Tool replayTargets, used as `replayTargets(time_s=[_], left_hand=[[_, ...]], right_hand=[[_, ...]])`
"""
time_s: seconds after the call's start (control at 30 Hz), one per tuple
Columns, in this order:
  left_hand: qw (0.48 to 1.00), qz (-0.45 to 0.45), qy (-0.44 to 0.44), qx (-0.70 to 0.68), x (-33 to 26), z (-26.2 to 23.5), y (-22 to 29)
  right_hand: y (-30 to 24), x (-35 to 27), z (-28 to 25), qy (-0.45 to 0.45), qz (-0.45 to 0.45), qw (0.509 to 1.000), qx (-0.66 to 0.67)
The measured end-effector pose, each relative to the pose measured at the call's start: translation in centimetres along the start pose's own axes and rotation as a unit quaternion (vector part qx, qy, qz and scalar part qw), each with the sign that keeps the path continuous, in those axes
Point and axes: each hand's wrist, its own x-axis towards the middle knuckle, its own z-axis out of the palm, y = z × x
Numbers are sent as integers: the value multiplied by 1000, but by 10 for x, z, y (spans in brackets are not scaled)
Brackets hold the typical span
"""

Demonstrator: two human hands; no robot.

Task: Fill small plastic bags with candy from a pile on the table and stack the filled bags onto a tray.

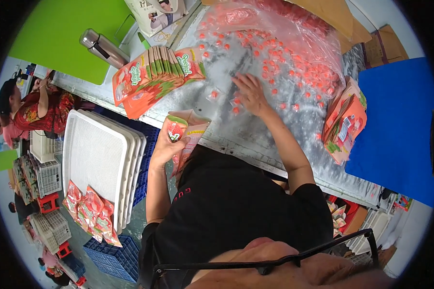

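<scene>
The open pouch (184, 132), printed with a strawberry, sits in the left hand (166, 144) at the near edge of the surface (255, 144), mouth upward; the fingers are wrapped around it in a closed grip. The right hand (250, 94) lies flat on the surface with its fingers spread over loose small red-and-clear sachets (236, 103), gathering but pinching nothing that can be confirmed.

Judged by layout, filling is partly done. A few filled pouches (92, 214) rest on the stack of white trays (101, 164) at the left. A large supply of sachets lies scattered, with more in the clear plastic bag (284, 43). A fanned bundle of empty pouches (154, 77) and a second pile (345, 120) at the right wait unused. Much of the work therefore appears outstanding.
</scene>
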Motion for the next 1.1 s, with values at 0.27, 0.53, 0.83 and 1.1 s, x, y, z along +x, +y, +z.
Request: replayTargets(time_s=[0.27,0.53,0.83,1.1], left_hand=[[998,13,34,59,0,-3,1],[974,73,83,197,7,14,4],[935,200,85,280,19,43,-4],[931,194,122,285,27,62,-4]], right_hand=[[-73,14,11,-10,-163,985,-56],[-63,-3,31,30,-236,971,7],[-109,30,-10,175,225,693,662],[-143,40,-19,216,148,669,696]])
